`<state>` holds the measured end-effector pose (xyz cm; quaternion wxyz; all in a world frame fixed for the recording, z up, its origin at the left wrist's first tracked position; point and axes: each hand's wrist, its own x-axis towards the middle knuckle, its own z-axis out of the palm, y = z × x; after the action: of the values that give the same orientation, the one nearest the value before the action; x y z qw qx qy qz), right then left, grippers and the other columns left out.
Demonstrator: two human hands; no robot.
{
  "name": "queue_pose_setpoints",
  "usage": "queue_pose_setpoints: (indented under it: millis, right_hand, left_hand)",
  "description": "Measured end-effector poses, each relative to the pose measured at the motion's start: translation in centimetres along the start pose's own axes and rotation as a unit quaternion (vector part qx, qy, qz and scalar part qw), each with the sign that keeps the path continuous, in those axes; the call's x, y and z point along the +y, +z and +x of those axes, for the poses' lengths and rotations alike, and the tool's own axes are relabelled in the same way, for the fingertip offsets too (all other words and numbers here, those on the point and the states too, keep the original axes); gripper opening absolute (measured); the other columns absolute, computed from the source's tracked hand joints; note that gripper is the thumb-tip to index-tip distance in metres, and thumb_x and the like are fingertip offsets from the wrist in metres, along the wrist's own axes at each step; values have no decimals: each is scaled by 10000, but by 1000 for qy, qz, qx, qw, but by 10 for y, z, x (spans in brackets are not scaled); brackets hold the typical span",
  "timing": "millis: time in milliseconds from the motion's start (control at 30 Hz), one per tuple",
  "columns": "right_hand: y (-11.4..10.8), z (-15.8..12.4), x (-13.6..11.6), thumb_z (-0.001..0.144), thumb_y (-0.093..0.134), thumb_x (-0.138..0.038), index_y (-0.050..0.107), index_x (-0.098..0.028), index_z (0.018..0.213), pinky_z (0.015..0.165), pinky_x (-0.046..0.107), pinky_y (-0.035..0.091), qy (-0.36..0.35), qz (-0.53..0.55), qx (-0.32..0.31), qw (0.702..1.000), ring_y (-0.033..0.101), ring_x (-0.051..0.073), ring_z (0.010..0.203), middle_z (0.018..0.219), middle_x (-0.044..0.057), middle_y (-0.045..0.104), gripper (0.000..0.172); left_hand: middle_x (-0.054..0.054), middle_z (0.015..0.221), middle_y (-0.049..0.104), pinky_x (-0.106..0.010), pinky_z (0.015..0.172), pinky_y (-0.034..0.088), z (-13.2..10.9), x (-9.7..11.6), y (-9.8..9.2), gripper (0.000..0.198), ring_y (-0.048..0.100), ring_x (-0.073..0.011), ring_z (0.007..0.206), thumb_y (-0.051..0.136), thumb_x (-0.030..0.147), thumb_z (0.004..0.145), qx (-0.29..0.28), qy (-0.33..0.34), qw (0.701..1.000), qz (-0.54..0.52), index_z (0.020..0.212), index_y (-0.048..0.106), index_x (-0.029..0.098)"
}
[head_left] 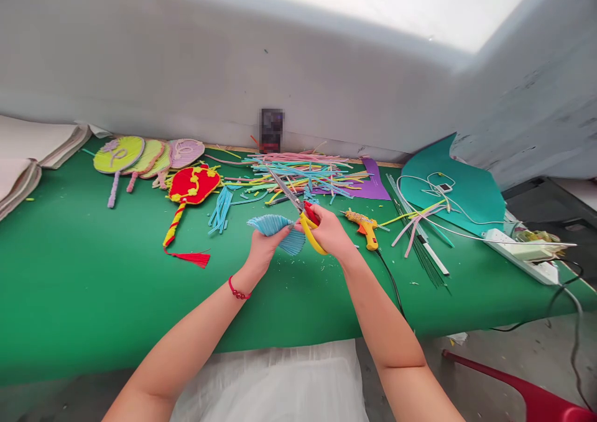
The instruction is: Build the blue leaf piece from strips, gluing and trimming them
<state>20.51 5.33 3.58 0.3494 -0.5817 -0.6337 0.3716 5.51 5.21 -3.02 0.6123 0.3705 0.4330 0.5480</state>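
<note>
Bare forearms (186, 341), left fingers (278, 235) pinching ribbed blue piece (269, 224), right fingers (323, 214) curled around red-and-yellow scissors (305, 222), green table (107, 273)

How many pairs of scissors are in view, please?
1: the scissors in the right hand, near the blue piece that the left hand holds. More could be hidden under the strips.

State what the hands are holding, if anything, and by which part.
The left hand holds the blue ribbed piece near its middle, thumb laid across it. The right hand holds the scissors by the red and yellow handles.
</note>
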Motion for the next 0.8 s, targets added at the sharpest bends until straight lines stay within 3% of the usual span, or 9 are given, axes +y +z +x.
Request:
queue_pose_setpoints:
  millis: [267,367,433,533,700,800]
  right_hand:
    - [-1,-1,-3,644,667,-518,504,-210,754,648,272,407,3,-37,42,998,519,152,699,792,0,594,365]
    - [-6,-7,1,646,656,-545,496,-213,764,606,266,390,37,-44,90,994,472,137,644,740,-9,559,387]
    - [-12,-14,7,657,640,-563,456,-218,735,573,260,385,57,-18,87,994,434,127,607,685,-19,510,398]
    - [-20,-29,13,708,582,-579,392,-230,719,543,252,383,66,39,26,997,393,115,573,656,-31,448,398]
    - [-29,-57,18,811,427,-588,436,-226,790,511,240,368,108,46,-170,978,393,111,589,738,-12,475,363]
    - [-34,-67,26,811,464,-536,441,-218,767,511,227,335,122,-30,-186,974,363,105,593,697,-32,444,322]
  left_hand:
    - [-52,850,715,-340,773,503,1,5,0,325,650,-211,821,795,350,574,42,-15,999,-20,808,696,146]
    - [-56,863,715,-346,784,512,3,8,-2,338,654,-214,834,799,352,568,67,-13,997,-41,805,689,138]
    - [-62,884,714,-350,796,517,5,9,-3,354,656,-218,856,803,354,563,85,-13,995,-58,813,680,135]
    - [-68,954,709,-354,823,522,8,10,-6,392,652,-226,923,807,349,560,129,-13,988,-88,862,663,146]
    - [-58,1061,687,-348,898,515,14,11,-10,381,630,-218,1018,801,280,594,177,-6,974,-141,923,641,173]
    - [-44,1072,684,-348,912,515,15,13,-11,349,626,-212,1027,796,250,613,183,-15,970,-160,919,642,182]
